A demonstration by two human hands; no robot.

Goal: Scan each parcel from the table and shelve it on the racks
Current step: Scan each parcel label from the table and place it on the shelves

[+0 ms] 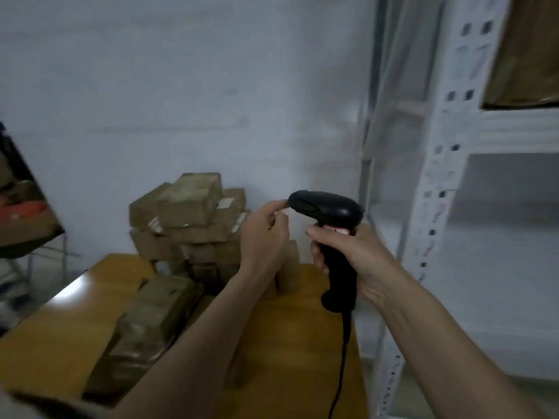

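My right hand (341,252) grips the scanner (329,237) handle; left fingers (279,204) touch its nose. Parcels (187,213) look light, stiff; grasp by the sides.

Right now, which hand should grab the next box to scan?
The left hand, probably. It only touches the front of the scanner with its fingertips and is nearest the stacked boxes. The right hand is busy gripping the scanner's handle.

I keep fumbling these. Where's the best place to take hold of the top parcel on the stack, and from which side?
Take the top parcel across its short width, coming from above: it lies flat and slightly askew on the stack, its top face and long edges clear. The wall closes off the back.
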